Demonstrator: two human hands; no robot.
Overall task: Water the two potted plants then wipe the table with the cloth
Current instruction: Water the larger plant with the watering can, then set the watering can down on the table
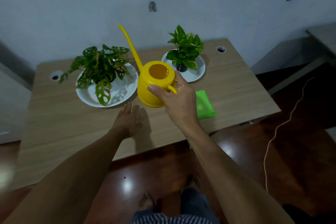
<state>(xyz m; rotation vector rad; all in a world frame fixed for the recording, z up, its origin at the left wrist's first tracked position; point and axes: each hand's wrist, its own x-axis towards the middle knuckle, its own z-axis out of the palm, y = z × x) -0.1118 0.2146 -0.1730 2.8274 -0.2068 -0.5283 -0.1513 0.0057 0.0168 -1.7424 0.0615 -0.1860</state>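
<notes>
My right hand (179, 99) grips the handle of a yellow watering can (151, 87), held upright above the table's middle, its long spout pointing up and to the left. The left potted plant (101, 67), with holed leaves, stands on a white plate (125, 87). The right potted plant (185, 50) stands on a smaller white plate (197, 73). A folded green cloth (204, 104) lies on the table just right of my right hand, partly hidden by it. My left hand (130, 119) rests flat on the wooden table (60, 125), fingers apart, holding nothing.
The table has two round cable holes, the left hole (55, 76) and the right hole (221, 49), near its back corners and stands against a pale wall. A thin cord (283, 123) trails over the dark glossy floor at right. My feet show below the table's front edge.
</notes>
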